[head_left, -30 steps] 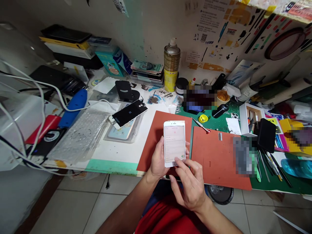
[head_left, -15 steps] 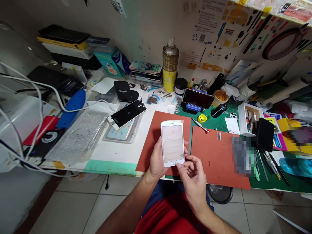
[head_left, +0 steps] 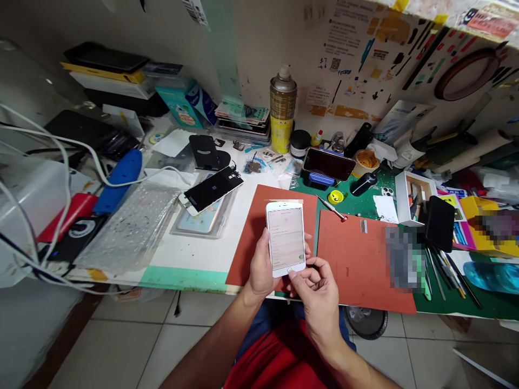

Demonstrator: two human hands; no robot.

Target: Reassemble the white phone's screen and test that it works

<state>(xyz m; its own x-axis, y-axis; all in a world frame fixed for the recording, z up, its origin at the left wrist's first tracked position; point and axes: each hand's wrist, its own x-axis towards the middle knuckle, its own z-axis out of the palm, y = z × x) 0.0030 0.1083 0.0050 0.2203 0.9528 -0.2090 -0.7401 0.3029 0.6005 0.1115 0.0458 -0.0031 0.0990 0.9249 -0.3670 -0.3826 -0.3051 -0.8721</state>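
Observation:
A white smartphone with a round home button is held upright over a reddish-brown mat. Its lit screen shows a pale page with lines of text and a green spot low on the right. My left hand grips it, the palm along the left edge and fingertips showing past the right edge. At the lower right corner, my right hand has its thumb on the home button and its fingers curled by the phone's edge. How far those fingers reach behind the phone is hidden.
Left of the mat, a detached phone screen lies on a bagged phone. A screwdriver rests near a second mat. Behind stand a spray can and a propped dark phone. Tweezers and other tools lie at right.
The phone has shifted slightly left. My right thumb has moved left with it, from the edge near the home button onto the button itself.

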